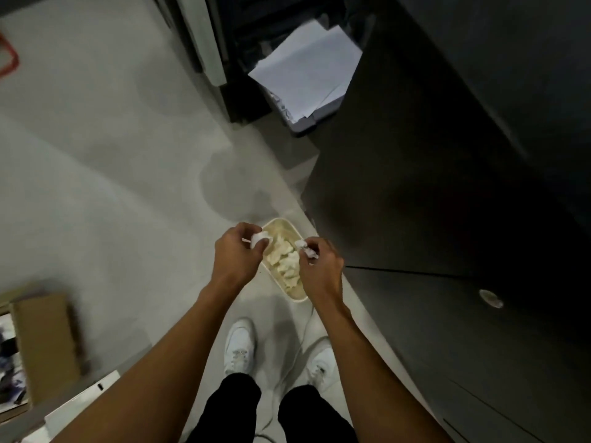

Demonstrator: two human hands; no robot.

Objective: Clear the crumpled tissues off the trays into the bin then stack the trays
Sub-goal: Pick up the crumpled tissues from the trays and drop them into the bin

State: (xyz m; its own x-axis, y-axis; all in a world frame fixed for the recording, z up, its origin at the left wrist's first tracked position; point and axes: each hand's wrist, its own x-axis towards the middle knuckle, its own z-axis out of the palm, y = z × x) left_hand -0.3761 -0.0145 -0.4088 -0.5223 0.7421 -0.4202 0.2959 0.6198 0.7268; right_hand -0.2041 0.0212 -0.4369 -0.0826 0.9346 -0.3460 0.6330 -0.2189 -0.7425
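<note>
View straight down from a standing person's head. 2 bare hands reach out over a small pale bin, which stands on the grey floor just beside a dark bench.

The left hand pinches a crumpled white tissue between thumb and curled fingers, above the bin's left rim. The right hand has its fingers curled round a second tissue, above the right rim. Inside the bin lies a heap of crumpled tissues. The trays are not in view.

The step in hand looks like the drop. Both hands sit near the rims, so it is best to bring each one over the middle of the opening. The fingers should then loosen fully, so the light paper falls inside and does not cling or drift onto the floor.
</note>
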